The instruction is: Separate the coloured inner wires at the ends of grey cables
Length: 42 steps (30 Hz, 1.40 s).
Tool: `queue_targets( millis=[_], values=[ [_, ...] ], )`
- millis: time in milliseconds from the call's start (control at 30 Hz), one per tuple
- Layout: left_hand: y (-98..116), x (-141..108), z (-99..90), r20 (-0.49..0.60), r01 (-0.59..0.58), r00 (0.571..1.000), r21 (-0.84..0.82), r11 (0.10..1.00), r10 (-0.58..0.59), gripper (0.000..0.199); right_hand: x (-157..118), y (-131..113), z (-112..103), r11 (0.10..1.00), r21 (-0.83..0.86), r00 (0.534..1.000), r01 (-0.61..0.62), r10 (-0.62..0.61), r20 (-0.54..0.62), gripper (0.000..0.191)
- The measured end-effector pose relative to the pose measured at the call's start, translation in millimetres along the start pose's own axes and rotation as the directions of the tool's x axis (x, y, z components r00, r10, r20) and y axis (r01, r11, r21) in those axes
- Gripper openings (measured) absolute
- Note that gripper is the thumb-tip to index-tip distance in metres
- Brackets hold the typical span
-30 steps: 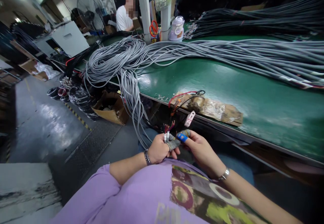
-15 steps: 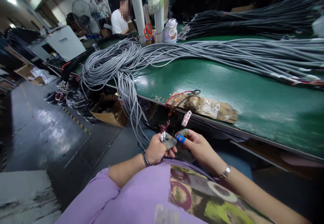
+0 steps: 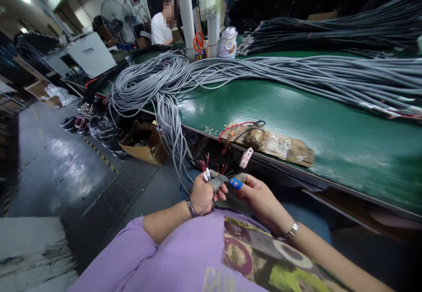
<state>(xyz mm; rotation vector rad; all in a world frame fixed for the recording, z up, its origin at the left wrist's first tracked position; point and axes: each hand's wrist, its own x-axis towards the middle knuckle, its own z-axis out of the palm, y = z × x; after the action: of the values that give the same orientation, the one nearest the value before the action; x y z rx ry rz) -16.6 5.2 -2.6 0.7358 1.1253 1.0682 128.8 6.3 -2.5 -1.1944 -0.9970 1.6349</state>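
Observation:
My left hand (image 3: 203, 195), its fingers partly covered by grey finger cots, is closed around the ends of several grey cables (image 3: 180, 162). White-wrapped ends with dark red wire tips (image 3: 203, 165) stick up from that fist. Beside them a few thin coloured wires (image 3: 223, 169) fan out above the left fingertips. My right hand (image 3: 262, 195) wears a blue cover on the thumb and a grey one on the index finger. Those two fingertips are pinched together just right of the left hand, at a thin wire of this fan. The wire's tip is hidden by the fingers.
A large bundle of grey cables (image 3: 145, 83) lies over the green table (image 3: 280, 100) and hangs off its edge. A taped cardboard piece (image 3: 296, 151) with a red and black lead sits at the near edge. An open cardboard box (image 3: 145, 149) is on the floor. Behind, a person (image 3: 160, 28) sits.
The thin wires now show spread in a fan between my hands. My right fingers stay pinched close to the left hand. The whole view has shifted slightly.

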Motion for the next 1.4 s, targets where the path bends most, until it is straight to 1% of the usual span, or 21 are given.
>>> queue_targets(
  millis=[133,233,300,367,433,467,533,600,667,700,767,833,867,900,933,1000,1067,1133,1200,1267,1400],
  values=[
    [2,1,0.3,0.014,0.005,1.0,-0.021,1.0,-0.004,0.036,-4,0,-2,0.999,-0.026,0.999,0.022,-0.021,0.047,0.036],
    [6,1,0.0,0.031,0.008,0.999,-0.023,1.0,-0.007,0.035,-7,-2,-9,0.999,-0.034,0.995,0.0,0.003,0.104,0.033],
    [10,1,0.0,0.04,0.023,0.999,-0.028,0.999,-0.022,0.036,-6,-3,-17,0.999,0.024,0.993,-0.022,0.019,0.116,0.032],
    [16,1,0.2,0.063,0.056,0.997,-0.025,0.998,-0.054,0.039,-1,-4,-26,0.99,0.135,0.996,-0.038,0.027,0.088,0.031],
    [21,2,0.9,0.117,0.1,0.988,-0.007,0.995,-0.098,0.042,9,-6,-35,0.966,0.252,0.998,-0.064,0.056,0.04,0.033],
    [24,2,1.4,0.156,0.122,0.98,0.004,0.992,-0.121,0.044,15,-7,-38,0.953,0.291,0.996,-0.085,0.077,0.038,0.036],
    [27,4,2.9,0.238,0.159,0.958,0.02,0.987,-0.159,0.045,26,-12,-41,0.936,0.329,0.991,-0.126,0.107,0.074,0.042],
    [28,7,5.0,0.311,0.192,0.931,0.024,0.981,-0.189,0.045,34,-17,-39,0.929,0.338,0.983,-0.154,0.11,0.146,0.045],
    [29,11,7.4,0.365,0.217,0.907,0.017,0.976,-0.209,0.044,38,-21,-35,0.937,0.323,0.98,-0.136,0.078,0.186,0.044],
    [30,13,8.7,0.386,0.229,0.897,0.011,0.973,-0.216,0.044,39,-22,-32,0.947,0.306,0.985,-0.095,0.045,0.169,0.042],
    [31,16,11.3,0.416,0.25,0.881,-0.005,0.968,-0.225,0.044,40,-21,-27,0.968,0.247,0.997,0.038,-0.052,0.048,0.039],
    [33,19,13.8,0.434,0.267,0.871,-0.022,0.963,-0.231,0.043,39,-17,-23,0.97,0.164,0.979,0.181,-0.162,-0.12,0.039],
    [33,21,15.0,0.441,0.275,0.866,-0.025,0.961,-0.236,0.043,40,-16,-22,0.964,0.134,0.962,0.23,-0.205,-0.179,0.04],
    [34,21,16.2,0.446,0.282,0.862,-0.025,0.959,-0.242,0.043,40,-14,-21,0.959,0.129,0.954,0.251,-0.222,-0.202,0.042],
    [34,22,17.3,0.45,0.289,0.858,-0.021,0.957,-0.249,0.043,41,-13,-20,0.957,0.155,0.958,0.244,-0.213,-0.192,0.045],
    [33,23,19.3,0.452,0.296,0.853,-0.009,0.955,-0.26,0.043,44,-12,-19,0.948,0.279,0.984,0.155,-0.125,-0.124,0.048],
    [32,24,20.8,0.449,0.3,0.852,0.001,0.954,-0.269,0.043,48,-12,-17,0.904,0.426,0.999,0.026,-0.01,-0.04,0.048],
    [30,25,21.6,0.439,0.307,0.854,0.004,0.952,-0.277,0.042,51,-13,-16,0.842,0.537,0.998,-0.047,0.055,0.0,0.045],
    [27,25,22.1,0.424,0.312,0.859,0.008,0.95,-0.286,0.04,53,-14,-15,0.794,0.605,0.997,-0.064,0.079,0.002,0.041],
    [25,26,22.4,0.407,0.318,0.865,0.011,0.948,-0.295,0.039,54,-14,-14,0.765,0.642,0.996,-0.055,0.087,-0.018,0.038],
    [22,27,23.2,0.384,0.329,0.87,0.016,0.944,-0.31,0.038,53,-14,-12,0.757,0.651,0.996,-0.053,0.089,-0.021,0.039]
  ],
)
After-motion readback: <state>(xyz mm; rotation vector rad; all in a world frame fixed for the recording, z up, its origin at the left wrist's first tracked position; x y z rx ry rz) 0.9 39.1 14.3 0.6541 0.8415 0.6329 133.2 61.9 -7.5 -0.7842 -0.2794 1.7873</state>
